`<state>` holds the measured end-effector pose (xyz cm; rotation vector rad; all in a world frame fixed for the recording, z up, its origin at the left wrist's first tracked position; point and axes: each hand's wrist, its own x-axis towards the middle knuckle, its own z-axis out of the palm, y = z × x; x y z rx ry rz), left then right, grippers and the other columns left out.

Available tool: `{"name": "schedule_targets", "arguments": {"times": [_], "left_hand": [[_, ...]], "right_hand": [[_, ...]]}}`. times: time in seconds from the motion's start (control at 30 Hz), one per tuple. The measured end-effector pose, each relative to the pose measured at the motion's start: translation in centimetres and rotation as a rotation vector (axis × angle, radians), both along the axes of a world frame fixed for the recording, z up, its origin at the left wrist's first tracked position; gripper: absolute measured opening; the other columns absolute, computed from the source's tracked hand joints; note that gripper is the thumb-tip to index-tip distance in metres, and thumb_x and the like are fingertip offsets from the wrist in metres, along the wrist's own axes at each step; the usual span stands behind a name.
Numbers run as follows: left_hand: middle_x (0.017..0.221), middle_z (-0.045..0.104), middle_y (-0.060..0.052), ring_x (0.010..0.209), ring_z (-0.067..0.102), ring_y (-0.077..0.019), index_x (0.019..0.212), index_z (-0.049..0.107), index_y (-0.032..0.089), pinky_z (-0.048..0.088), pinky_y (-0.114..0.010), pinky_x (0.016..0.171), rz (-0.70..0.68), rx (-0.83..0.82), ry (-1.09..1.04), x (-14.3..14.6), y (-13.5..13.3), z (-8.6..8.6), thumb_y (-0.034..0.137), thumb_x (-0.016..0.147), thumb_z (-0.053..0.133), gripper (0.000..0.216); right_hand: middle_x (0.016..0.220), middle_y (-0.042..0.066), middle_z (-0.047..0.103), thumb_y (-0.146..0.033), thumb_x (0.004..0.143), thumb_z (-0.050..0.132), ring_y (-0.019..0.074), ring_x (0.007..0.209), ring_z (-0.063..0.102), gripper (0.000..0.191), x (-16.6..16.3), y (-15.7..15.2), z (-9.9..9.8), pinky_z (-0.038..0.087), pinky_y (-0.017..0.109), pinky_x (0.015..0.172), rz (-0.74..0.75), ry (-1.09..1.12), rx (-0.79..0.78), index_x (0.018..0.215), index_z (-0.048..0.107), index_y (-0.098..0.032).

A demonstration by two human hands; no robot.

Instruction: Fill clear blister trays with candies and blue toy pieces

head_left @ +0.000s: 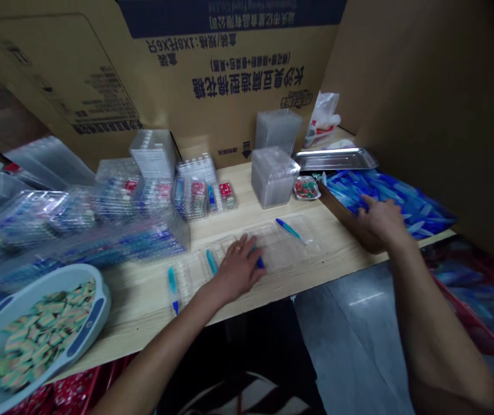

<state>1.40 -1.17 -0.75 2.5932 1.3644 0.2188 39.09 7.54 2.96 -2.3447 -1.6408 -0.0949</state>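
My left hand (240, 265) is over a row of clear plastic trays (272, 245) on the table, its fingers curled around a blue pen-shaped piece (260, 263) that they partly hide. Similar two-tone blue pieces lie in the neighbouring trays: one pen-shaped piece (289, 229) to the right, others (211, 262) to the left. At the right, my right hand (383, 219) reaches over a heap of blue pen-shaped pieces (415, 199) in a brown box. Its fingers are apart, the index finger stretched out; I see nothing held in them.
Stacked clear containers (275, 176) stand behind the trays, beside a small dish of red and green bits (306, 188). Filled clear packs (143, 230) crowd the left. A pale blue basin (102, 305) holds striped pieces. A metal tray (337, 159) lies behind the heap; cardboard (229, 127) walls the back.
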Motion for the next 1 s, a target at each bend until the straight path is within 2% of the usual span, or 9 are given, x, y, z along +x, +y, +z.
{"name": "schedule_targets", "arguments": {"times": [0.1,0.17,0.23,0.3,0.37,0.57,0.7,0.87,1.0], "left_hand": [[0.165,0.027,-0.016,0.154,0.015,-0.0355,0.154,0.037,0.017,0.023,-0.054,0.123,-0.073,-0.037,0.137,0.0,-1.0,-1.3,0.051,0.097,0.055,0.069],[0.166,0.022,-0.015,0.154,0.015,-0.0353,0.157,0.031,0.017,0.024,-0.053,0.123,-0.048,-0.037,0.181,0.0,-1.2,-2.2,0.049,0.099,0.053,0.07],[0.166,0.02,-0.014,0.154,0.016,-0.0347,0.158,0.03,0.018,0.025,-0.052,0.122,-0.027,-0.016,0.187,-0.1,-1.1,-2.8,0.048,0.1,0.051,0.069],[0.166,0.02,-0.014,0.154,0.016,-0.0337,0.158,0.029,0.02,0.027,-0.052,0.121,-0.027,0.007,0.178,-0.3,-0.8,-3.0,0.048,0.101,0.048,0.067],[0.166,0.022,-0.013,0.154,0.017,-0.0329,0.159,0.029,0.021,0.03,-0.052,0.12,-0.041,0.027,0.166,-0.5,-0.6,-3.2,0.048,0.101,0.046,0.066],[0.165,0.025,-0.011,0.153,0.023,-0.0334,0.157,0.034,0.024,0.035,-0.052,0.117,-0.023,0.104,0.152,-0.9,0.0,-4.3,0.045,0.101,0.046,0.062],[0.164,0.028,-0.011,0.152,0.023,-0.0334,0.157,0.036,0.024,0.037,-0.052,0.116,-0.024,0.124,0.154,-0.8,0.3,-4.7,0.044,0.1,0.046,0.061],[0.165,0.024,-0.012,0.153,0.022,-0.0332,0.157,0.034,0.023,0.034,-0.053,0.118,-0.034,0.075,0.165,-0.2,-0.3,-3.4,0.044,0.1,0.047,0.062],[0.166,0.022,-0.014,0.154,0.016,-0.0341,0.157,0.033,0.02,0.026,-0.054,0.122,-0.001,0.103,0.139,-1.0,-1.9,-1.8,0.047,0.099,0.051,0.066]], "right_hand": [[0.123,0.027,0.058,-0.023,0.097,0.051,0.038,0.111,0.056,0.043,-3.3,-0.4,-0.7,0.04,0.043,0.085,0.114,-0.054,-0.009,0.139,0.06,-0.014],[0.118,0.021,0.062,-0.021,0.097,0.049,0.0319,0.107,0.058,0.042,-6.9,-1.3,-1.6,0.041,0.039,0.088,0.288,-0.009,-0.068,0.137,0.059,-0.014],[0.115,0.017,0.064,-0.027,0.097,0.052,0.0303,0.106,0.058,0.041,-10.2,-2.3,-2.5,0.041,0.038,0.09,0.432,0.041,-0.164,0.135,0.057,-0.014],[0.115,0.017,0.062,-0.031,0.096,0.054,0.0323,0.107,0.057,0.038,-12.6,-3.2,-3.3,0.041,0.041,0.09,0.454,0.023,-0.213,0.13,0.058,-0.014],[0.114,0.018,0.061,-0.028,0.097,0.052,0.0335,0.108,0.054,0.031,-13.8,-3.6,-3.7,0.039,0.042,0.09,0.397,-0.018,-0.211,0.122,0.059,-0.012],[0.114,0.018,0.059,-0.019,0.1,0.04,0.0305,0.106,0.056,0.024,-14.1,-3.5,-3.1,0.04,0.039,0.086,0.335,-0.039,-0.165,0.11,0.061,-0.013],[0.11,0.017,0.062,-0.023,0.102,0.039,0.0293,0.103,0.059,0.025,-14.9,-4.2,-2.4,0.04,0.04,0.088,0.308,-0.029,-0.15,0.111,0.06,-0.012],[0.115,0.018,0.062,-0.034,0.102,0.044,0.0317,0.107,0.059,0.031,-14.9,-5.6,-1.4,0.043,0.04,0.087,0.276,0.011,-0.221,0.119,0.058,-0.011],[0.123,0.019,0.061,-0.03,0.104,0.035,0.0317,0.11,0.058,0.038,-13.3,-7.1,-2.0,0.044,0.042,0.09,0.281,-0.045,-0.135,0.132,0.054,-0.012]]}}
